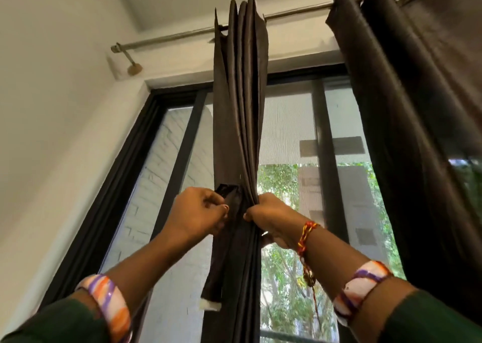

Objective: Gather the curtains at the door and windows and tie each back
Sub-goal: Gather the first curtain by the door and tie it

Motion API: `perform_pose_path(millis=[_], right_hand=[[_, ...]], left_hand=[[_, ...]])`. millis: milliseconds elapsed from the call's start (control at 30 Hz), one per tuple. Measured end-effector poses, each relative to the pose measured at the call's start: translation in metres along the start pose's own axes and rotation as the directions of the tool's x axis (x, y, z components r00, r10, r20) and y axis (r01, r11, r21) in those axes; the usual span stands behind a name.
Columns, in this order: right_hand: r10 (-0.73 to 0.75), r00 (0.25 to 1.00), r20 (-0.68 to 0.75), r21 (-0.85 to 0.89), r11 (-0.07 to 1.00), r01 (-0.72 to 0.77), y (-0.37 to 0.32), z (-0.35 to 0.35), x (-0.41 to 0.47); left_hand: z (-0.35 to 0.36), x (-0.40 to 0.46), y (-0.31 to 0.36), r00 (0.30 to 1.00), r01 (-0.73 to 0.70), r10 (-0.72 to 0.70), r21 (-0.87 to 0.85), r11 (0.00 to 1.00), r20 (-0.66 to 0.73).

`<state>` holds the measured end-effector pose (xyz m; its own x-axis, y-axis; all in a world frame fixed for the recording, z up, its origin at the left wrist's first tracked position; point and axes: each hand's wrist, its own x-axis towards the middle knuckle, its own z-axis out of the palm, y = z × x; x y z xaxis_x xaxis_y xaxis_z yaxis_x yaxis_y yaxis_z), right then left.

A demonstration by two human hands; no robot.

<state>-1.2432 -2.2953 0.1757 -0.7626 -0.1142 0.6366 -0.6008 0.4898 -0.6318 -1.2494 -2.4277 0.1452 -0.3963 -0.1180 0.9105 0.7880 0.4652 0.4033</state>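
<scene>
Seen from below, against a tall black-framed window (180,144): a dark brown curtain (238,102) drawn into one narrow bundle of pleats, hanging from a metal rod (167,37) near the middle of the frame. Left hand (198,212) at the bundle's left edge, fingers curled and pinching a dark fabric tie-back strip (229,199) whose loose end, tipped with a white patch, dangles down beside the pleats. Right hand (271,218) on the other side, fingers wrapped tight around the gathered cloth, thumb pressed to its front. Both hands at the same height, close together with the bundle between them. Striped orange, purple and white bangles (110,306) on both forearms, a red and yellow thread (306,234) knotted at the right wrist, dark green sleeves (60,324) at the bottom corners. Further right, a second dark curtain (417,107) on the same rod, spread wider and not gathered. Beyond the mesh-covered panes, a white brick wall on the left and green foliage on the right.
</scene>
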Motion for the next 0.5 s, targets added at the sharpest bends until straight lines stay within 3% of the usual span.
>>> perform_pose_path(millis=[100, 167, 267, 500], right_hand=[[-0.039, 0.998, 0.043, 0.021, 0.999, 0.038, -0.001, 0.002, 0.0], [-0.059, 0.996, 0.072, 0.048, 0.997, 0.056, -0.002, 0.002, -0.001], [-0.092, 0.987, 0.133, 0.096, 0.992, 0.08, -0.005, 0.0, -0.005], [-0.047, 0.973, 0.227, 0.218, 0.976, -0.004, -0.004, -0.008, -0.009]], left_hand=[[0.001, 0.01, 0.0, 0.996, 0.05, -0.047, 0.035, 0.998, -0.082], [0.003, 0.013, 0.002, 0.995, 0.078, -0.08, -0.036, 0.996, -0.06], [0.006, 0.014, 0.005, 0.999, 0.021, -0.022, -0.018, 1.0, -0.028], [-0.001, 0.021, 0.003, 0.996, 0.054, -0.051, -0.044, 0.998, 0.073]])
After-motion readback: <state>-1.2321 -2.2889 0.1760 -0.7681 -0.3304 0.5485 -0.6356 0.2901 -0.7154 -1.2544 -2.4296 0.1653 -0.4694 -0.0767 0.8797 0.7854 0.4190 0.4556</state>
